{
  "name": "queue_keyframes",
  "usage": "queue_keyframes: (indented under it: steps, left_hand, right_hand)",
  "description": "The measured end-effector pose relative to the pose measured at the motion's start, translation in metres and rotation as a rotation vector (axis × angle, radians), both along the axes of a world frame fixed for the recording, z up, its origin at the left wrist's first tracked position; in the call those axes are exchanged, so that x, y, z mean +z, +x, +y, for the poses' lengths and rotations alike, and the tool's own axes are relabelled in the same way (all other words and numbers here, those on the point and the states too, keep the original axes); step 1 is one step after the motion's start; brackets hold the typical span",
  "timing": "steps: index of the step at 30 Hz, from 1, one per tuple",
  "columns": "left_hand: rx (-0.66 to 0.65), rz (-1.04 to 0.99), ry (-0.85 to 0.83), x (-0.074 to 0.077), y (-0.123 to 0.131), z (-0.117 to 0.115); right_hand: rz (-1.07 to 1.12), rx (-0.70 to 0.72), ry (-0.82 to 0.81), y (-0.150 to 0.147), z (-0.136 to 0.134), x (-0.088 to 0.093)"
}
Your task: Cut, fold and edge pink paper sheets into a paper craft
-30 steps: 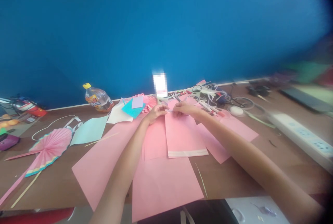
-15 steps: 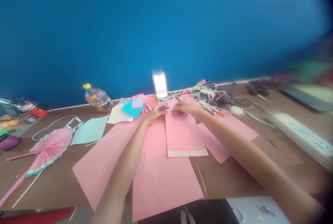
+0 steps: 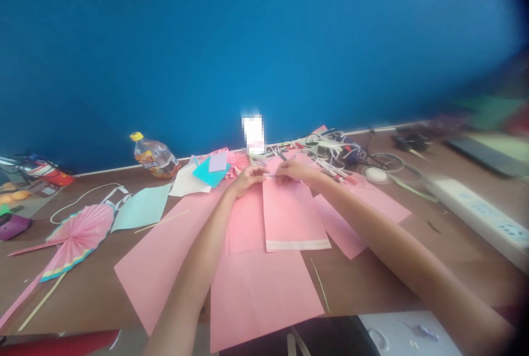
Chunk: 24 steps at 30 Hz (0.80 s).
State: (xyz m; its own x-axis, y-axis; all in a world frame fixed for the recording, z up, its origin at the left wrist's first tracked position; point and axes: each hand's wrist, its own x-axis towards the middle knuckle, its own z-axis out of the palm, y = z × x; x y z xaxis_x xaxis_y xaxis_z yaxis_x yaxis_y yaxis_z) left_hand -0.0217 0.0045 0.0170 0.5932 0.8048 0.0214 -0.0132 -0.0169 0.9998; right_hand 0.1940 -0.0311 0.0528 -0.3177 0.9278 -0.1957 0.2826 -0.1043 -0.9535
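No lettering can be made out with any certainty. The plastic bottle with the yellow cap, lying at the far left of the table against the blue wall, carries an orange and dark label with pale letters, but they are too small and soft to read. The white upright card at the far middle is blurred out entirely.
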Motion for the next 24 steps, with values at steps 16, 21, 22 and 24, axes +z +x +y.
queue_keyframes:
  steps: [16,21,22,24]
  left_hand:
    - [0.018,0.008,-0.002,-0.0022,-0.0003,0.0013]
    - [0.038,0.010,0.024,-0.0040,0.0005,0.0024]
    - [0.042,0.009,0.030,-0.0041,0.0006,0.0026]
    - [0.050,0.007,0.039,-0.0042,0.0006,0.0031]
  right_hand:
    - [-0.015,0.001,0.002,-0.0023,-0.0021,0.0015]
    - [-0.079,0.009,0.006,-0.0004,-0.0014,0.0025]
    - [-0.117,0.011,0.020,0.0012,-0.0011,0.0036]
    - [-0.204,0.014,0.072,0.0060,-0.0005,0.0075]
